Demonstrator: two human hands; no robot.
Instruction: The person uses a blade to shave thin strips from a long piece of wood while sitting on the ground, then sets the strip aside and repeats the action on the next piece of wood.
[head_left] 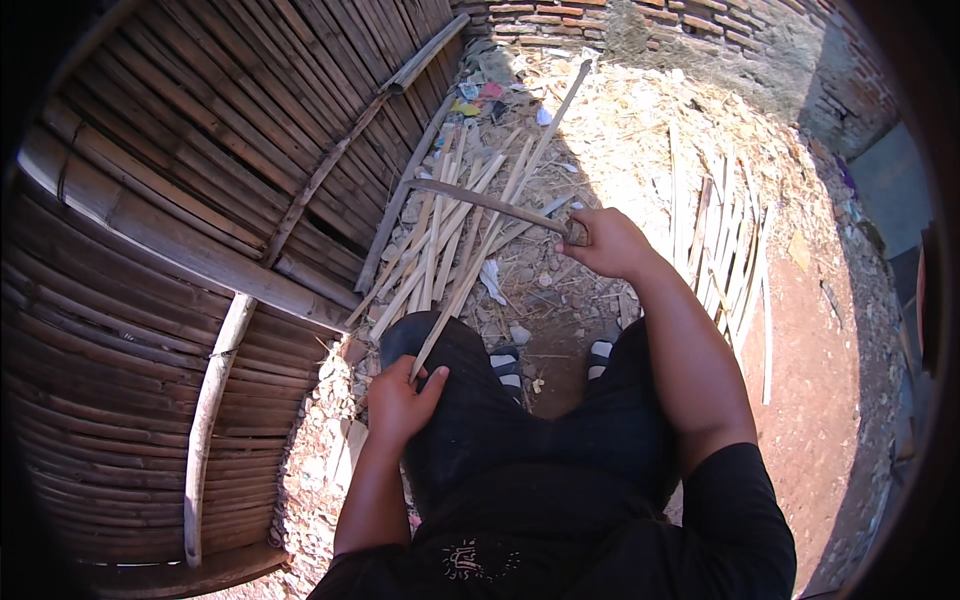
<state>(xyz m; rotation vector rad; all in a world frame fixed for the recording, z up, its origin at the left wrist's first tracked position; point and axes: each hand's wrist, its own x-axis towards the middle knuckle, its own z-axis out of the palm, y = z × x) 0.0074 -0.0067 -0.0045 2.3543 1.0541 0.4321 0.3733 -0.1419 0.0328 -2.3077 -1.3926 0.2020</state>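
My left hand (402, 396), resting by my left thigh, is closed around the near end of a long bamboo strip (546, 136). The strip slants away from me toward the far wall. In my right hand (610, 243) is the short handle of a machete (490, 204), gripped with the fingers wrapped round it. Its long, narrow blade points left and crosses the strip; whether the two touch I cannot tell. Below the blade lies a loose pile of split bamboo strips (433, 250), several of them crossing one another.
A bamboo slat wall (200, 130) stands close on the left, with a pole (212, 430) against it. More strips (718, 250) lie on the ground to the right. A brick wall (690, 22) closes the far side. Scraps and rubble cover the ground between my sandalled feet (507, 370) and that wall.
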